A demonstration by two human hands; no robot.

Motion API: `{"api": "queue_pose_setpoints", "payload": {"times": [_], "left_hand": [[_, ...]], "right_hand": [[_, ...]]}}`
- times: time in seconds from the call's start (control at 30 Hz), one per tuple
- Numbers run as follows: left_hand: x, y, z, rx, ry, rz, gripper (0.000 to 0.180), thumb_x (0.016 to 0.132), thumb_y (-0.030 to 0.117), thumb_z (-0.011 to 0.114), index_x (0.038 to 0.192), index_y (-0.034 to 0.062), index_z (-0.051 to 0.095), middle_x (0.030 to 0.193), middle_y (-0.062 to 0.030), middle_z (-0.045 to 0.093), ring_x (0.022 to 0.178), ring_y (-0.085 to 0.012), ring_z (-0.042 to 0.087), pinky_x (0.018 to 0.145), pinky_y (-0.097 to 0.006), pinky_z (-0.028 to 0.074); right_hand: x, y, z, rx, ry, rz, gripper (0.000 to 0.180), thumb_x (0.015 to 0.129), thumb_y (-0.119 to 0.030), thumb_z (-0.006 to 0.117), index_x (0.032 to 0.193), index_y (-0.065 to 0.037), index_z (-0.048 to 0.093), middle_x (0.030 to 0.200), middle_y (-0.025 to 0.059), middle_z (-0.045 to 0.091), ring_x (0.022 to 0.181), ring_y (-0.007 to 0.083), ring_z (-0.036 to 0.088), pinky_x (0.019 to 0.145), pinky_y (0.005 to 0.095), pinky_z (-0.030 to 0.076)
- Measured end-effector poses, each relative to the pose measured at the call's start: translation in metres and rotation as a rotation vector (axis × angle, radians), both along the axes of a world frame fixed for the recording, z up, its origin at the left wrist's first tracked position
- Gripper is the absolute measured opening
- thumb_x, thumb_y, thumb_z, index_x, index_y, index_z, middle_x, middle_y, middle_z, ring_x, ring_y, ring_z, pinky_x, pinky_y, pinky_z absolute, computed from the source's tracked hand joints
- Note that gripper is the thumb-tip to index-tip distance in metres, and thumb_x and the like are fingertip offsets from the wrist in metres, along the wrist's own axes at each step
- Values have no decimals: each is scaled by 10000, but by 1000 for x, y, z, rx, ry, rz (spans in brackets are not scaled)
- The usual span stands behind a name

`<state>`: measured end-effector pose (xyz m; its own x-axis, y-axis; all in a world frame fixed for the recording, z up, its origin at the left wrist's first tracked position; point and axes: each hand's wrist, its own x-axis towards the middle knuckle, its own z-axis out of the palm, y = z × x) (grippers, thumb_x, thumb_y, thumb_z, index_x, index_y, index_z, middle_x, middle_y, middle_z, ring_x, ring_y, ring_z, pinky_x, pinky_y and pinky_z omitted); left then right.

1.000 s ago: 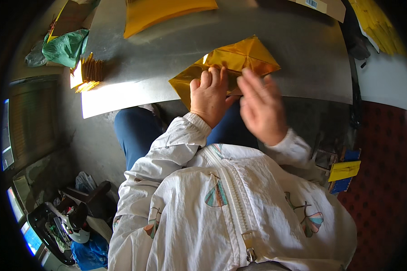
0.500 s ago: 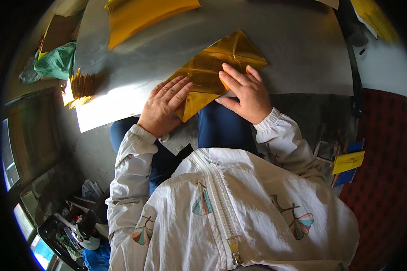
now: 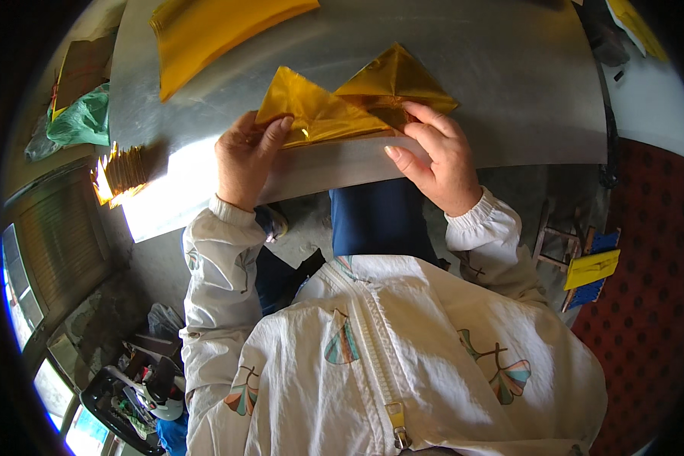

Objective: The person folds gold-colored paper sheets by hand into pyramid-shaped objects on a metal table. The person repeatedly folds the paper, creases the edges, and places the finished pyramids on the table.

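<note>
A shiny gold foil sheet [image 3: 311, 106] lies near the front edge of the metal table, its left part folded up into a triangle and its far right corner pointing away from me. My left hand [image 3: 247, 156] pinches the left end of the fold, thumb on top and the other fingers partly hidden behind. At the sheet's right side, my right hand [image 3: 437, 156] has its index finger and thumb at the folded edge, the fingers curled and close to the foil.
A stack of gold sheets [image 3: 228, 34] lies at the far left of the metal table [image 3: 501, 99]. Folded gold pieces [image 3: 121, 175] stand bunched at the left edge, near a green plastic bag [image 3: 83, 118]. A yellow pad [image 3: 591, 269] rests on a stool at the right.
The near left part of the sheet has been folded upward into a triangle. My flat hands have moved from pressing on the foil to gripping its edges.
</note>
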<state>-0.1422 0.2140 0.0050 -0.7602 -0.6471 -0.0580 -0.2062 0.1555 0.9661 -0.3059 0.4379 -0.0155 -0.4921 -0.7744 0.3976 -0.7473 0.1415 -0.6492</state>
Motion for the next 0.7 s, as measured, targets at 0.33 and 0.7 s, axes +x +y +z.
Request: {"api": "queue_pose_setpoints", "payload": {"times": [0.33,0.7], "left_hand": [[-26,-5,3,-540,-340,143,237,787,180,793,928,10,707,823,-96,706,681,-162,658,616,-261,516],[-25,14,-9,-1088,-251,67,443,776,189,748,1198,100,645,1257,-113,601,1194,-304,551,982,-441,433]], "right_hand": [[-9,-8,-5,14,5,-162,161,780,-149,739,842,-46,631,1209,153,604,923,313,580,882,437,428],[-2,-16,3,137,250,-68,300,844,-90,631,1141,-95,678,1267,57,605,1000,244,607,1008,444,404]]}}
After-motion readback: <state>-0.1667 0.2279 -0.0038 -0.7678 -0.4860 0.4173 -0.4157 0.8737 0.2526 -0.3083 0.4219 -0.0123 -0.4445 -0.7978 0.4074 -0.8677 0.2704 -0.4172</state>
